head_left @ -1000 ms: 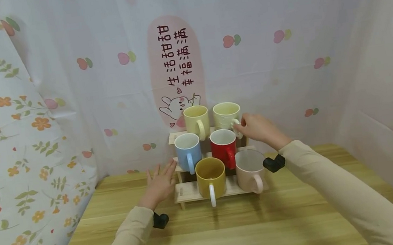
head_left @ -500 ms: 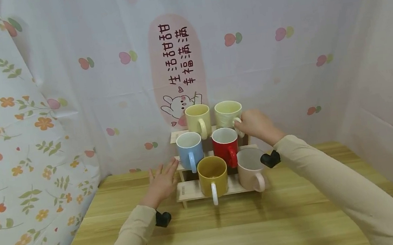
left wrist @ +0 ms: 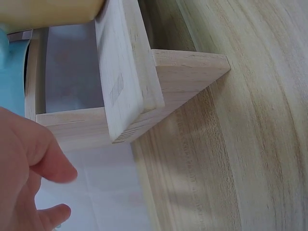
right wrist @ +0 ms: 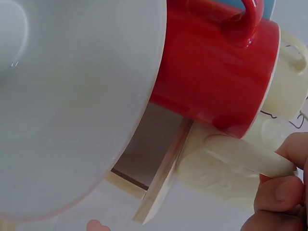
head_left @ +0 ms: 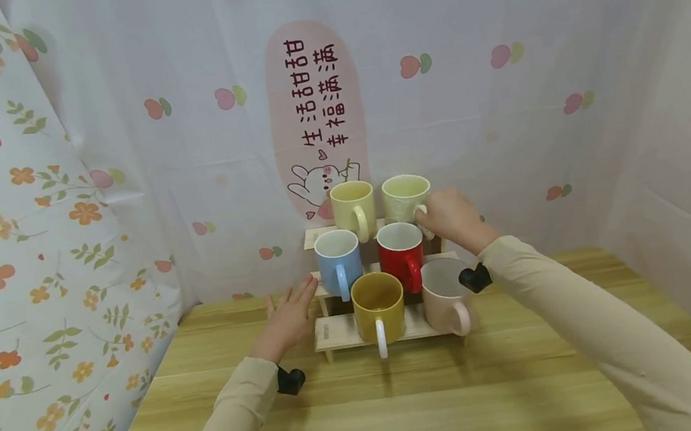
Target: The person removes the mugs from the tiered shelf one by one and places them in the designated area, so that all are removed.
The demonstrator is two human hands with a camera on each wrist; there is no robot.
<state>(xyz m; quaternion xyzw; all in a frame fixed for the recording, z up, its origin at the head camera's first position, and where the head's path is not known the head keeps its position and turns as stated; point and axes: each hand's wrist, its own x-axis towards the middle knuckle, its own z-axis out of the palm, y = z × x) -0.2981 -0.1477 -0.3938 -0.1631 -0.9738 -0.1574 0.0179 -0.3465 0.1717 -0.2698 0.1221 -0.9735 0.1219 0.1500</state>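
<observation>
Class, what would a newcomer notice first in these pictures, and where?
The glossy red cylindrical mug stands out first, right of the light-blue cylindrical mug on the middle step of the pale wooden rack. Next, the right hand grips the handle of the pale yellow-green mug at the top step's right end. Behind is the pink oval print on the white cloth backdrop.

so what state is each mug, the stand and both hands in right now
pale green mug: upright, held by handle
pale yellow mug: upright, top tier
blue mug: upright, middle tier
red mug: upright, middle tier
mustard mug: upright, bottom tier
pink mug: upright, bottom tier
wooden stand: standing on table
right hand: pinching a handle
left hand: fingers spread, beside stand
</observation>
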